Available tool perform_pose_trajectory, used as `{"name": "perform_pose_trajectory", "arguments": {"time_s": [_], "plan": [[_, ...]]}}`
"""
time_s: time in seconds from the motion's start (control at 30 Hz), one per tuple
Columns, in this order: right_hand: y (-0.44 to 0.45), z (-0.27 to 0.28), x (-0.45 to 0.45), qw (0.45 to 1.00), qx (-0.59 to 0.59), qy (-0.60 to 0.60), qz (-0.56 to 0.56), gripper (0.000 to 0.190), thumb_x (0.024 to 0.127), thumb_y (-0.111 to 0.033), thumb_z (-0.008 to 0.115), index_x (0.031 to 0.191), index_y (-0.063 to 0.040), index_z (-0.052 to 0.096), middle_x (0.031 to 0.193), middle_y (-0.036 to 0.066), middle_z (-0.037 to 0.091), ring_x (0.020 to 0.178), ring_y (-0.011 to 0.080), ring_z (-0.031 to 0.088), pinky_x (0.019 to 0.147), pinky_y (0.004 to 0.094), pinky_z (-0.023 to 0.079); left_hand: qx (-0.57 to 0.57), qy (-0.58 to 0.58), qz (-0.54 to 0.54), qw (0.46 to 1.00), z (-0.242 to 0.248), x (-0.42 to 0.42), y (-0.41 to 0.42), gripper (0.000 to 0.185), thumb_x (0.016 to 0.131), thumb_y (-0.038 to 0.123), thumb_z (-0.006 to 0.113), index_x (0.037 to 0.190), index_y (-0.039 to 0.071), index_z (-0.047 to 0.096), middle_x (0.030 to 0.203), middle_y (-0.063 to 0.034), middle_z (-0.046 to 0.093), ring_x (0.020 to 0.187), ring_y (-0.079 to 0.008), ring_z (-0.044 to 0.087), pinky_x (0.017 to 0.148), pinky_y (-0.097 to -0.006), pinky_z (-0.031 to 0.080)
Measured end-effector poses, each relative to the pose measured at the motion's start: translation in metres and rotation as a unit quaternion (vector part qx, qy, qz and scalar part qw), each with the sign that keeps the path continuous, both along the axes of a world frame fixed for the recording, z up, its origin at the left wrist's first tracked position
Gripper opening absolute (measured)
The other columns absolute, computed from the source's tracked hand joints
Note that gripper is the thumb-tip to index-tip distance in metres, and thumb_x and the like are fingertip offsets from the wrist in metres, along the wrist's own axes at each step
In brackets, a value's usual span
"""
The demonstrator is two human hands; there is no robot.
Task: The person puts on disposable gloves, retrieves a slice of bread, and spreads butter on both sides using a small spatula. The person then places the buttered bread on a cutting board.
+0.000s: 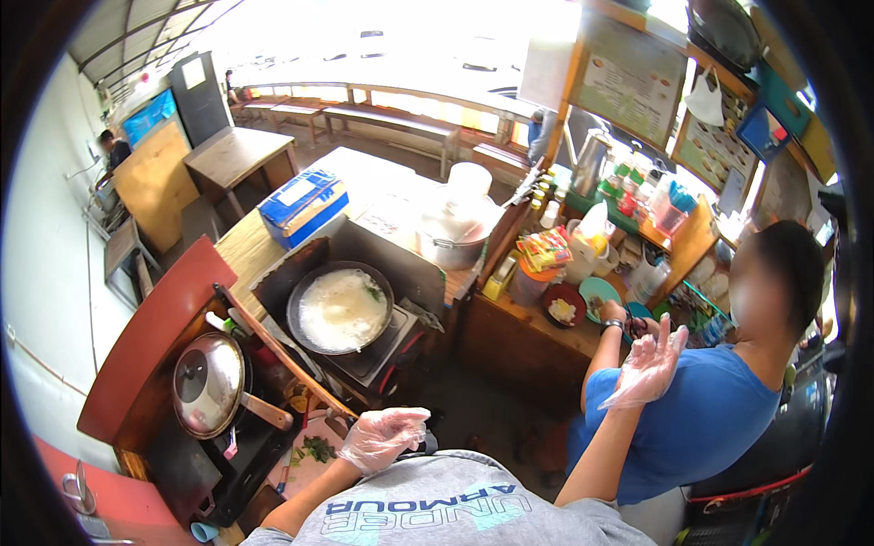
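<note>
Both of my hands wear clear plastic gloves. My left hand (386, 438) is near my shirt at the lower middle, its fingers curled and bunched; whether anything small is in it I cannot tell. Raised at the right, my right hand (647, 362) holds nothing, with some fingers extended, in front of a co-worker in a blue shirt. A wok (295, 324) of bubbling whitish liquid stands on a gas stove (392, 341) inside a metal splash guard. Left of my left hand, chopped green leaves (319, 448) lie on a pink board (300, 481).
A pan with a domed lid (212, 403) sits on the left burner, its wooden handle jutting inward. Beyond the wok stand a blue box (311, 225) and a large pot (454, 252). The co-worker (689, 416) stands close on my right by a counter with bowls (601, 288).
</note>
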State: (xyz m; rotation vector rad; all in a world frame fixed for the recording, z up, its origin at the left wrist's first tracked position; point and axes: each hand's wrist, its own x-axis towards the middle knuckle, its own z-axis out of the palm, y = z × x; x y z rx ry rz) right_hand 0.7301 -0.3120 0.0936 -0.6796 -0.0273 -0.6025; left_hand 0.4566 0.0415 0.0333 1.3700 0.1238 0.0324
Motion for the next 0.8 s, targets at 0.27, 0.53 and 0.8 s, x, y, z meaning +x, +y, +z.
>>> {"name": "perform_pose_trajectory", "arguments": {"time_s": [0.27, 0.53, 0.8], "plan": [[0.117, -0.047, -0.06, 0.854, 0.106, 0.195, 0.47, 0.011, 0.103, -0.019, 0.061, 0.1, -0.009, 0.063, 0.079, 0.0, 0.064, 0.062, 0.0121, 0.062, 0.058, 0.029, 0.056, 0.042, 0.009, -0.005, 0.999, 0.006, -0.04, 0.021, 0.032, 0.102, 0.006, 0.065, 0.133, -0.001, 0.066, 0.094, -0.0044, 0.072, 0.085, -0.01, 0.066, 0.081, -0.026, 0.056], [0.168, -0.058, -0.1, 0.8, 0.093, 0.21, 0.555, 0.006, 0.098, -0.012, 0.057, 0.097, -0.008, 0.062, 0.076, 0.002, 0.064, 0.064, 0.0181, 0.067, 0.064, 0.0346, 0.059, 0.018, 0.013, -0.02, 1.0, 0.005, -0.069, 0.032, 0.033, 0.103, 0.004, 0.063, 0.135, -0.004, 0.063, 0.097, -0.0056, 0.071, 0.089, -0.012, 0.066, 0.085, -0.0291, 0.056], [0.154, -0.062, -0.101, 0.832, 0.048, 0.232, 0.501, 0.005, 0.097, -0.013, 0.062, 0.092, -0.011, 0.062, 0.07, -0.002, 0.059, 0.058, 0.0138, 0.059, 0.056, 0.0296, 0.051, 0.043, 0.013, 0.011, 0.999, -0.004, -0.083, 0.033, 0.034, 0.1, 0.01, 0.071, 0.133, 0.001, 0.068, 0.091, 0.0021, 0.067, 0.081, -0.005, 0.057, 0.074, -0.0229, 0.05]]}}
